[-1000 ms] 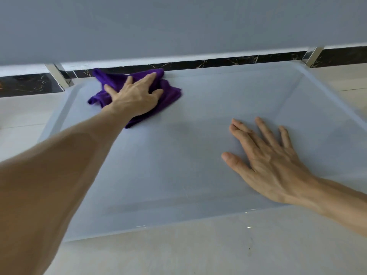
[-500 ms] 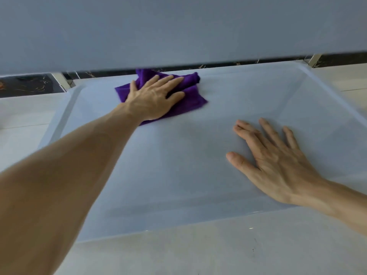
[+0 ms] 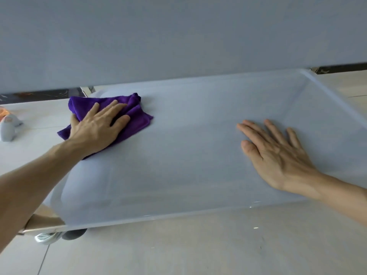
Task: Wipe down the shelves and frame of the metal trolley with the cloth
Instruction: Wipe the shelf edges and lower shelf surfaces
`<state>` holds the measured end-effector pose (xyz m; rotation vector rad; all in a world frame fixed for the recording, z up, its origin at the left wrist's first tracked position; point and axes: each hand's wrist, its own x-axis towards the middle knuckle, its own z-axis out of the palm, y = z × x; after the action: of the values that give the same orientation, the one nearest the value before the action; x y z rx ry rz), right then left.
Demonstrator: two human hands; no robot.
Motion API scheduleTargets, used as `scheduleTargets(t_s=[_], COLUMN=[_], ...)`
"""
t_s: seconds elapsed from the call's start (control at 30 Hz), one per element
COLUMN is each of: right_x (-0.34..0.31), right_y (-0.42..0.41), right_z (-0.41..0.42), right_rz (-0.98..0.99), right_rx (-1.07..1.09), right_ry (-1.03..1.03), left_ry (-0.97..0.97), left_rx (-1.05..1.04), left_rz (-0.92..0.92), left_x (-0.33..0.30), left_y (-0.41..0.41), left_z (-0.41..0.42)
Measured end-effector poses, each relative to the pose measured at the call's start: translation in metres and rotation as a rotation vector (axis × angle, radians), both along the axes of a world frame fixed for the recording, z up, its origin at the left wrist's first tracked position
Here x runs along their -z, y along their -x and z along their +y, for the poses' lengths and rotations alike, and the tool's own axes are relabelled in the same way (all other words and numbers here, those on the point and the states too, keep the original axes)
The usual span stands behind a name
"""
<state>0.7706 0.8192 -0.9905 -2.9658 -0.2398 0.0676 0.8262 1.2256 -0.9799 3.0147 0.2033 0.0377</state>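
Note:
The trolley's lower shelf is a shallow grey metal tray that fills the middle of the view. A crumpled purple cloth lies at its far left corner. My left hand presses flat on the cloth with fingers spread. My right hand rests palm down on the bare shelf at the right, holding nothing. The upper shelf hangs over the back and hides the shelf's far edge. A frame post shows at the back left.
A castor wheel and a shiny frame corner sit at the near left. Pale floor tiles surround the trolley. A small grey object stands on the floor at the far left. A dark skirting strip runs behind.
My left hand slid the cloth right along the back of the shelf, then back toward the left corner. The view shifted left and lower. My right hand stayed flat on the shelf.

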Motion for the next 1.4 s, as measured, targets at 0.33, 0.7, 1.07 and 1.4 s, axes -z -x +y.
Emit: scheduleTargets(t_s=[0.33, 0.7, 1.07, 1.4], right_x=[0.0, 0.001, -0.003, -0.01], right_y=[-0.016, -0.054, -0.065, -0.065], right_z=[0.01, 0.033, 0.027, 0.031], right_rz=[0.007, -0.001, 0.018, -0.02], right_rx=[0.007, 0.027, -0.014, -0.01], right_ry=[-0.027, -0.051, 0.006, 0.005], left_ry=[0.018, 0.025, -0.249, -0.284], left_rx=[0.212, 0.524, 0.848, 0.845], left_rz=[0.015, 0.012, -0.065, -0.042], left_x=[0.005, 0.0, -0.005, -0.014], left_y=[0.037, 0.059, 0.09, 0.127], left_z=[-0.089, -0.162, -0.097, -0.005])
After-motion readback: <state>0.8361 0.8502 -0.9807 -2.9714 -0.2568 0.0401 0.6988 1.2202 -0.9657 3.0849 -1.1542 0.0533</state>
